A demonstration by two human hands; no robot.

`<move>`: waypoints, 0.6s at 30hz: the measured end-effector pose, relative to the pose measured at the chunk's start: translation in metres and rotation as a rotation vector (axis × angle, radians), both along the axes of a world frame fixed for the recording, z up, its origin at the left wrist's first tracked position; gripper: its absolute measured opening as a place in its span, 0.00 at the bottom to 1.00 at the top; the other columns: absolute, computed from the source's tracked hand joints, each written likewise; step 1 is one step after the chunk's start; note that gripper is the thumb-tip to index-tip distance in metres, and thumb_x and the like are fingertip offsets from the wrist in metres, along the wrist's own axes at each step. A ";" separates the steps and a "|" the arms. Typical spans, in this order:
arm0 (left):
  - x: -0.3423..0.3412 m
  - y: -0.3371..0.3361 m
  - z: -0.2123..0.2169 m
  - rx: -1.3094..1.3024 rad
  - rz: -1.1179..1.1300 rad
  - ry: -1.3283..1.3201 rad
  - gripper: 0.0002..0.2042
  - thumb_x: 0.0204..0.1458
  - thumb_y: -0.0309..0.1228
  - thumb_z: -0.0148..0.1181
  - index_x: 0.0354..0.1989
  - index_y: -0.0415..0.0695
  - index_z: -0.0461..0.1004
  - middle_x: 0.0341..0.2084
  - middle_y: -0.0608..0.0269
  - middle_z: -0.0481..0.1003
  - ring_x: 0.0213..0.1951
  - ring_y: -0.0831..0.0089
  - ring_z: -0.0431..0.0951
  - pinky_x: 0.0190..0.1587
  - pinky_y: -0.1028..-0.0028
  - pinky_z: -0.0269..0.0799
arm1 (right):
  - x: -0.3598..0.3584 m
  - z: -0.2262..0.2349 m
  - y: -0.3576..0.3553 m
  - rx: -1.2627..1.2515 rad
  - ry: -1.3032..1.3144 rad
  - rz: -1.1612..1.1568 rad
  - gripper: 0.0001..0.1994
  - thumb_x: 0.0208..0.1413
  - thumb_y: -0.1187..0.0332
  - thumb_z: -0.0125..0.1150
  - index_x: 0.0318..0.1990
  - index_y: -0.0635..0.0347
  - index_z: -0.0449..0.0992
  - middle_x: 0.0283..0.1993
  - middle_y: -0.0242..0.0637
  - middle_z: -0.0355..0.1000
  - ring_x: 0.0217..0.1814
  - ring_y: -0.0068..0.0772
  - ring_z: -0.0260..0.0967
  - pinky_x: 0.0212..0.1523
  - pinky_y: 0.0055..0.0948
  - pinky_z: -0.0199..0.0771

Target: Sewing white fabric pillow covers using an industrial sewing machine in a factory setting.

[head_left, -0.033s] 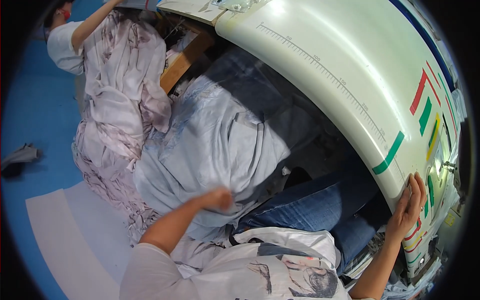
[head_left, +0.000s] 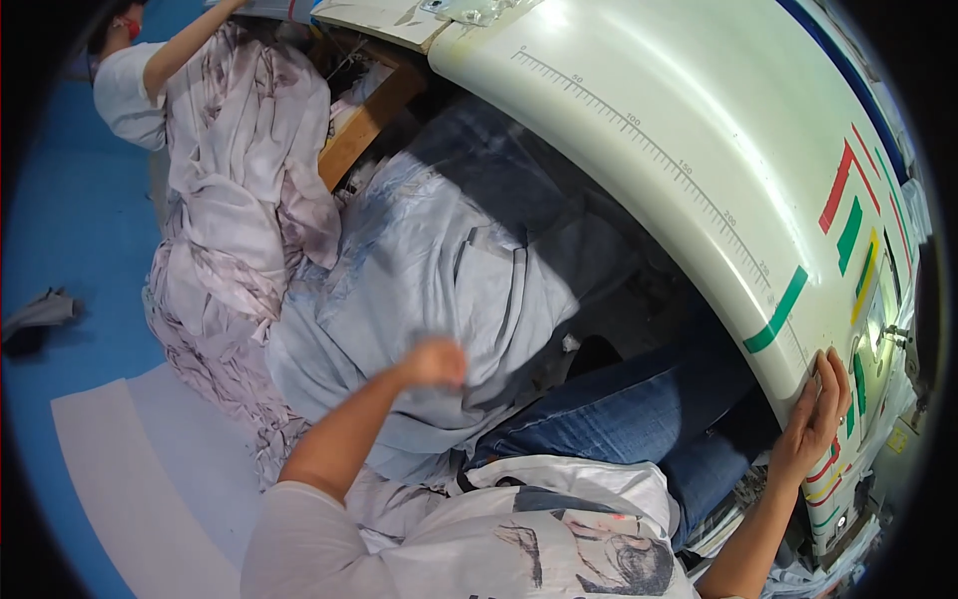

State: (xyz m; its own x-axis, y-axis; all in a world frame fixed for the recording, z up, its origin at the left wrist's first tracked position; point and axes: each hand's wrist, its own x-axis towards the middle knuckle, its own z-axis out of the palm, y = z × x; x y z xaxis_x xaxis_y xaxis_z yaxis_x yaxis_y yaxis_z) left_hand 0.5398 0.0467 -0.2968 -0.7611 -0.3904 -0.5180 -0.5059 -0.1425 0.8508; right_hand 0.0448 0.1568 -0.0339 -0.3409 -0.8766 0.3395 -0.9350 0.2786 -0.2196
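My left hand (head_left: 436, 364), smeared by motion, hangs over a heap of light grey-blue cloth (head_left: 399, 270) on my left. Whether its fingers hold anything cannot be made out. On the right, my right hand (head_left: 816, 414) rests along the near edge of a glossy white worktable (head_left: 639, 60), its fingers stretched out on the surface. Beside those fingers, strips of green tape (head_left: 776, 309) and other coloured tape mark the tabletop. A printed ruler scale runs along the table's edge. My legs in blue jeans (head_left: 599, 409) reach under the table.
A pile of pinkish-white cloth (head_left: 239, 200) lies left of the grey heap, by a wooden frame (head_left: 369, 125). Another person in a white sleeve (head_left: 130, 95) is at the upper left. A dark grey scrap (head_left: 40, 311) lies on the blue floor (head_left: 90, 220). A metal machine part (head_left: 891, 329) stands at right.
My left hand has risen slightly in the picture, over the grey cloth. My right hand stays at the table edge.
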 end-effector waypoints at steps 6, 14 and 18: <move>-0.027 -0.199 -0.037 -1.355 0.666 -0.337 0.13 0.42 0.23 0.62 0.40 0.43 0.75 0.36 0.50 0.76 0.40 0.54 0.77 0.44 0.63 0.72 | 0.005 -0.003 -0.003 0.017 0.019 -0.019 0.15 0.63 0.75 0.43 0.54 0.64 0.71 0.59 0.46 0.66 0.63 0.43 0.59 0.65 0.36 0.54; 0.005 -0.257 -0.053 -1.006 0.441 -0.554 0.11 0.41 0.34 0.66 0.33 0.46 0.77 0.37 0.53 0.76 0.41 0.55 0.75 0.47 0.61 0.71 | 0.012 -0.001 -0.009 0.039 0.046 -0.063 0.17 0.60 0.78 0.40 0.54 0.70 0.70 0.59 0.52 0.63 0.62 0.49 0.59 0.63 0.40 0.56; -0.010 -0.285 -0.043 -1.353 0.275 -0.462 0.09 0.46 0.35 0.62 0.35 0.48 0.78 0.40 0.55 0.76 0.44 0.55 0.75 0.49 0.61 0.70 | 0.014 -0.002 -0.013 0.062 0.076 -0.096 0.18 0.63 0.76 0.37 0.56 0.68 0.69 0.61 0.50 0.63 0.64 0.44 0.59 0.65 0.36 0.54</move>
